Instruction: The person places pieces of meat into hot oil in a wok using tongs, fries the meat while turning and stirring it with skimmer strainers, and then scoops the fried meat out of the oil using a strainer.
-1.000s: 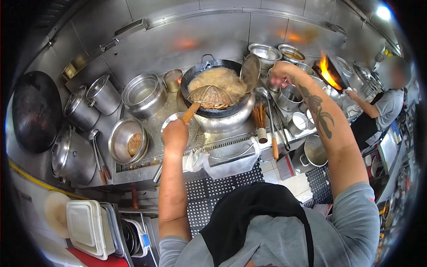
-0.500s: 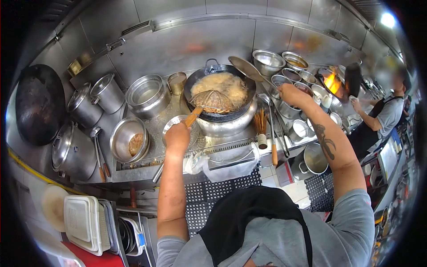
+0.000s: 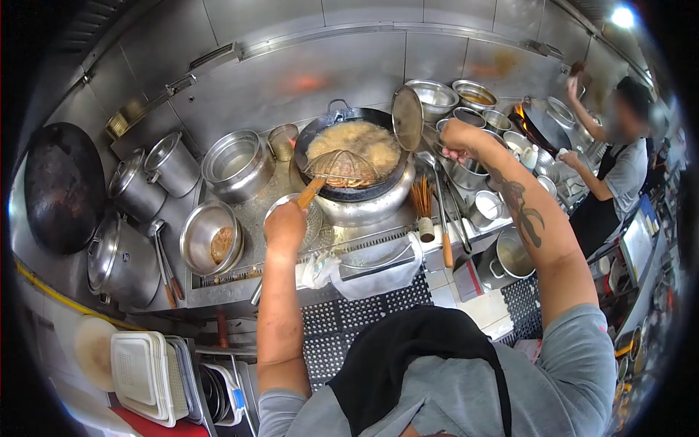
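Observation:
My left hand [image 3: 285, 227] is wrapped round the wooden handle [image 3: 312, 192] of a wire strainer [image 3: 342, 166], which rests over the near side of a black wok [image 3: 306, 138]. Under its mesh lie brown food pieces. Pale, bubbling liquid [image 3: 353, 140] fills the wok. At the wok's right, my right hand [image 3: 459, 140] is closed on the handle of a round, flat skimmer [image 3: 407, 119]. The skimmer is tilted nearly upright at the wok's right rim. A metal pot-like ring [image 3: 364, 211] surrounds the wok's base.
Steel pots [image 3: 237, 162] and a bowl with food [image 3: 195, 240] stand left. A bamboo brush [image 3: 422, 200], long-handled tools [image 3: 445, 240] and containers [image 3: 486, 207] are at right. Beyond, a co-worker [image 3: 619, 171] holds another wok [image 3: 546, 127] with flames. Stacked trays [image 3: 138, 368] sit lower left.
The skimmer in my right hand swung from upright to flatter and back to upright at the wok's right. My left hand keeps its strainer in place. The co-worker has raised one arm.

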Available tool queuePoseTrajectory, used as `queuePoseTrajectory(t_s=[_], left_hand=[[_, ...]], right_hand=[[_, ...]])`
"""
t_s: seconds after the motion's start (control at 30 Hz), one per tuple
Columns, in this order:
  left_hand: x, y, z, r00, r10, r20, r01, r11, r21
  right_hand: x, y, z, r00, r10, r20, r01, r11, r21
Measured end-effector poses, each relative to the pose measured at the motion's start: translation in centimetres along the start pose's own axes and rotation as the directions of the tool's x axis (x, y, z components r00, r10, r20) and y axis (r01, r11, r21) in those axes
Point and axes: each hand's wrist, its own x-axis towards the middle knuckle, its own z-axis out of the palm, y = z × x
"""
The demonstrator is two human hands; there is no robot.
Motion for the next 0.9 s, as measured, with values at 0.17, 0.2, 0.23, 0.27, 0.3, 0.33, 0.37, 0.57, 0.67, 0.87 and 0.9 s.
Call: queuePoseTrajectory(t_s=[0.17, 0.2, 0.23, 0.27, 0.3, 0.33, 0.37, 0.57, 0.67, 0.87, 0.9], left_hand=[[-0.6, 0.5, 0.2, 1.000, -0.006, -0.022, 0.005, 1.000, -0.025], [-0.7, 0.5, 0.2, 1.000, -0.011, -0.020, 0.010, 1.000, -0.029], [-0.8, 0.5, 0.3, 1.000, -0.018, -0.024, 0.018, 0.999, -0.031], [-0.8, 0.5, 0.3, 1.000, -0.013, -0.024, 0.012, 0.999, -0.034], [-0.8, 0.5, 0.4, 1.000, -0.007, -0.023, 0.006, 0.999, -0.036], [-0.9, 0.5, 0.5, 1.000, -0.012, -0.026, 0.011, 0.999, -0.036], [-0.9, 0.5, 0.5, 0.999, -0.007, -0.034, 0.007, 1.000, -0.024], [-1.0, 0.3, 0.9, 0.999, -0.003, -0.035, 0.002, 1.000, -0.018], [-1.2, 0.0, 0.9, 0.999, 0.017, -0.042, -0.018, 1.000, -0.024], [-0.9, -0.4, 0.3, 0.998, 0.025, -0.060, -0.027, 0.999, -0.020], [-0.9, -0.3, 0.2, 0.998, 0.032, -0.058, -0.033, 0.999, -0.019]], right_hand=[[1.7, -0.5, 2.4, 0.997, 0.044, 0.061, -0.051, 0.991, 0.122], [2.2, -0.5, 3.0, 0.993, 0.088, 0.078, -0.103, 0.972, 0.212], [3.0, -0.4, 3.5, 0.987, 0.130, 0.098, -0.154, 0.942, 0.300], [3.8, -0.2, 3.9, 0.986, 0.128, 0.107, -0.156, 0.935, 0.319], [3.8, -0.3, 4.0, 0.987, 0.122, 0.109, -0.151, 0.937, 0.316], [3.8, -0.3, 4.2, 0.994, 0.094, 0.055, -0.107, 0.943, 0.315], [3.8, -0.3, 4.3, 0.998, 0.065, 0.000, -0.062, 0.948, 0.312], [3.5, -1.5, 3.8, 0.996, -0.062, -0.057, 0.067, 0.993, 0.100], [3.9, -1.8, 3.2, 0.991, -0.116, -0.059, 0.107, 0.984, -0.145], [4.4, -1.4, 1.0, 0.999, 0.002, 0.049, -0.007, 0.994, 0.105], [5.0, -1.4, 0.7, 0.996, 0.084, 0.035, -0.087, 0.994, 0.063]])
